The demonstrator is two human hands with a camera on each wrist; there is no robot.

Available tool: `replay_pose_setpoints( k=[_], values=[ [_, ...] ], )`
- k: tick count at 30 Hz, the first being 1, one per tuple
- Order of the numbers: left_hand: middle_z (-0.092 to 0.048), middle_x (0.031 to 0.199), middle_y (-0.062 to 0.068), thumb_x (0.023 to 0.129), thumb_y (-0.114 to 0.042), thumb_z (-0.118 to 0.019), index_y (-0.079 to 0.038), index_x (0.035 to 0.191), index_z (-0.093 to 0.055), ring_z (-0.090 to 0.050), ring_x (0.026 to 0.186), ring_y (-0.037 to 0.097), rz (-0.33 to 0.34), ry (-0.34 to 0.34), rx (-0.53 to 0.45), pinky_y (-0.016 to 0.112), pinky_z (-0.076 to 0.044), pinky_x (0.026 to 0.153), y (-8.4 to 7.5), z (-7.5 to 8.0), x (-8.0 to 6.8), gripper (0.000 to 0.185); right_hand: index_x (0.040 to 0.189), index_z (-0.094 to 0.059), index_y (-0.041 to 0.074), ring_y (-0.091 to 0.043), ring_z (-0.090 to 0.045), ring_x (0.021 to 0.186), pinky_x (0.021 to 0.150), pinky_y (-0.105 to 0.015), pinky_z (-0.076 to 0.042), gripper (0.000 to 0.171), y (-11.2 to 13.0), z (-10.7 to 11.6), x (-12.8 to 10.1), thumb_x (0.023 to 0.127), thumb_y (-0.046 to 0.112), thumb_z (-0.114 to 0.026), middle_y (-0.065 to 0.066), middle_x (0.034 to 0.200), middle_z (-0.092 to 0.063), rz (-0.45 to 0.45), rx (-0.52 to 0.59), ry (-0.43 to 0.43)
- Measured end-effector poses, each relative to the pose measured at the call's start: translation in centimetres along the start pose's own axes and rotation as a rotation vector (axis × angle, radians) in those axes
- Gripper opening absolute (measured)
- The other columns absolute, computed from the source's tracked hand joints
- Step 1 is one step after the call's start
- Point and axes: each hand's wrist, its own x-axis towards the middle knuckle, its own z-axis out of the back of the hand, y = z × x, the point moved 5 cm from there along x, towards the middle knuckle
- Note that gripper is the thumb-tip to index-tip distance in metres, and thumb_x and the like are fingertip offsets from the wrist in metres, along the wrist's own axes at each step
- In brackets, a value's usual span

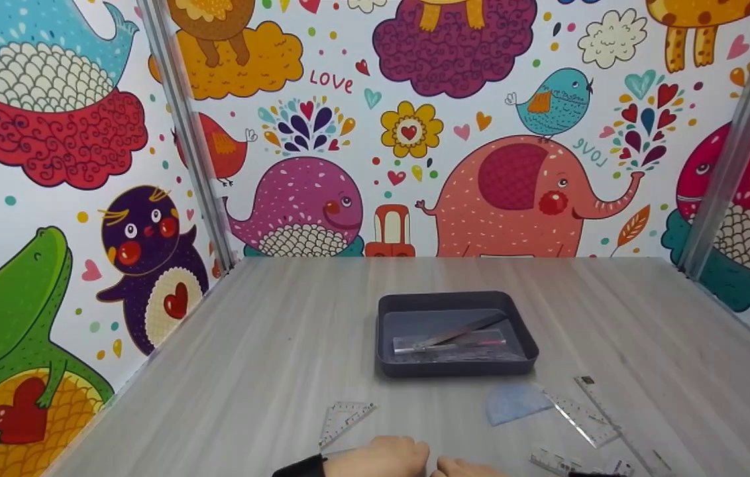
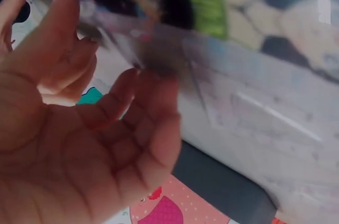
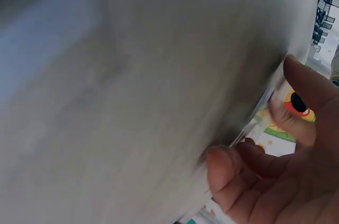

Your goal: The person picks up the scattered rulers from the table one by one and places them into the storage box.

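Note:
My left hand (image 1: 378,457) rests low at the table's near edge, just right of a clear triangle ruler (image 1: 343,421). In the left wrist view the left hand (image 2: 106,91) shows its palm with loosely bent fingers and nothing plainly in it. Only the top of my right hand (image 1: 468,469) shows beside it. In the blurred right wrist view the right hand (image 3: 265,128) has relaxed, half-curled fingers that hold nothing I can make out. A dark grey tray (image 1: 388,331) with a metal ruler and clear rulers (image 1: 454,334) sits at mid-table beyond both hands.
A pale blue protractor (image 1: 514,402) lies in front of the tray. Clear set squares (image 1: 580,417) and a small ruler (image 1: 554,459) lie at the near right. Cartoon-papered walls close in the grey wooden table (image 1: 249,371) on three sides.

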Motion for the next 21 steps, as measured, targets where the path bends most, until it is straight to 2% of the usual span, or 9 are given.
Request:
replay_pose_setpoints(
  k=[1, 4, 6, 8, 11, 13, 16, 18, 21],
  values=[
    [-0.043, 0.057, -0.003, 0.075, -0.025, -0.052, -0.010, 0.072, -0.050, -0.038, 0.049, 0.006, -0.021, -0.001, -0.011, 0.018, -0.033, 0.043, -0.1, 0.0, 0.0, 0.016, 0.078, -0.050, 0.012, -0.002, -0.028, 0.050, 0.041, -0.017, -0.027, 0.020, -0.1, -0.1, 0.0, 0.083, 0.030, -0.044, 0.009, 0.065, -0.031, -0.054, 0.041, 0.019],
    [-0.042, 0.056, -0.005, 0.076, -0.025, -0.051, -0.011, 0.071, -0.050, -0.036, 0.048, 0.003, -0.105, -0.044, -0.035, 0.014, -0.031, 0.043, -0.4, 0.1, -0.2, 0.015, 0.081, -0.051, 0.011, -0.004, -0.030, 0.051, 0.044, -0.019, -0.029, 0.022, -0.3, -0.1, 0.1, 0.083, 0.031, -0.044, 0.008, 0.066, -0.033, -0.109, 0.108, 0.076],
    [-0.043, 0.056, -0.007, 0.076, -0.025, -0.050, -0.011, 0.071, -0.052, -0.035, 0.048, 0.000, -0.164, -0.105, -0.061, 0.011, -0.029, 0.044, -0.6, 0.3, -0.3, 0.015, 0.087, -0.053, 0.008, -0.004, -0.037, 0.054, 0.047, -0.020, -0.033, 0.024, -0.6, 0.0, 0.3, 0.082, 0.030, -0.045, 0.006, 0.067, -0.040, -0.135, 0.154, 0.107],
    [-0.044, 0.056, -0.009, 0.075, -0.025, -0.052, -0.012, 0.069, -0.055, -0.035, 0.048, -0.002, -0.191, -0.160, -0.118, 0.009, -0.029, 0.044, -0.8, 0.4, -0.4, 0.015, 0.093, -0.054, 0.006, -0.004, -0.043, 0.060, 0.051, -0.020, -0.036, 0.026, -0.8, 0.2, 0.6, 0.081, 0.028, -0.047, 0.005, 0.071, -0.046, -0.151, 0.201, 0.149],
    [-0.044, 0.053, -0.009, 0.073, -0.024, -0.052, -0.013, 0.064, -0.057, -0.034, 0.046, -0.003, -0.204, -0.201, -0.145, 0.008, -0.027, 0.043, -1.0, 0.5, -0.4, 0.015, 0.094, -0.057, 0.005, -0.004, -0.047, 0.064, 0.053, -0.020, -0.039, 0.025, -0.8, 0.6, 0.9, 0.080, 0.024, -0.050, 0.001, 0.073, -0.052, -0.135, 0.219, 0.176],
    [-0.043, 0.051, -0.009, 0.072, -0.022, -0.053, -0.011, 0.061, -0.056, -0.034, 0.044, -0.001, -0.142, -0.136, -0.165, 0.010, -0.029, 0.042, -0.8, 0.4, -0.3, 0.016, 0.088, -0.058, 0.005, -0.004, -0.046, 0.061, 0.052, -0.019, -0.039, 0.021, -0.5, 0.7, 1.0, 0.079, 0.022, -0.051, 0.001, 0.069, -0.052, -0.117, 0.206, 0.186],
    [-0.041, 0.048, -0.007, 0.071, -0.019, -0.053, -0.009, 0.059, -0.054, -0.033, 0.042, 0.002, -0.066, -0.019, -0.135, 0.013, -0.029, 0.040, -0.6, 0.2, -0.1, 0.016, 0.080, -0.059, 0.004, -0.004, -0.044, 0.057, 0.049, -0.015, -0.036, 0.016, 0.0, 1.0, 1.2, 0.078, 0.018, -0.050, 0.000, 0.066, -0.052, 0.017, 0.083, 0.182],
    [-0.039, 0.046, -0.007, 0.070, -0.017, -0.054, -0.008, 0.057, -0.054, -0.033, 0.040, 0.004, -0.012, 0.036, -0.136, 0.015, -0.030, 0.039, -0.5, 0.2, -0.1, 0.016, 0.079, -0.060, 0.006, -0.003, -0.044, 0.056, 0.048, -0.012, -0.033, 0.015, 0.3, 1.2, 1.2, 0.078, 0.017, -0.050, 0.001, 0.066, -0.052, 0.144, -0.033, 0.165],
    [-0.034, 0.045, -0.008, 0.068, -0.014, -0.053, -0.008, 0.054, -0.049, -0.030, 0.039, 0.004, -0.028, 0.022, -0.101, 0.015, -0.027, 0.036, -0.6, 0.4, -0.2, 0.016, 0.079, -0.060, 0.010, -0.001, -0.041, 0.053, 0.046, -0.008, -0.029, 0.012, 1.0, 1.5, 0.9, 0.077, 0.017, -0.051, 0.003, 0.064, -0.052, 0.383, -0.228, 0.089]
  ],
)
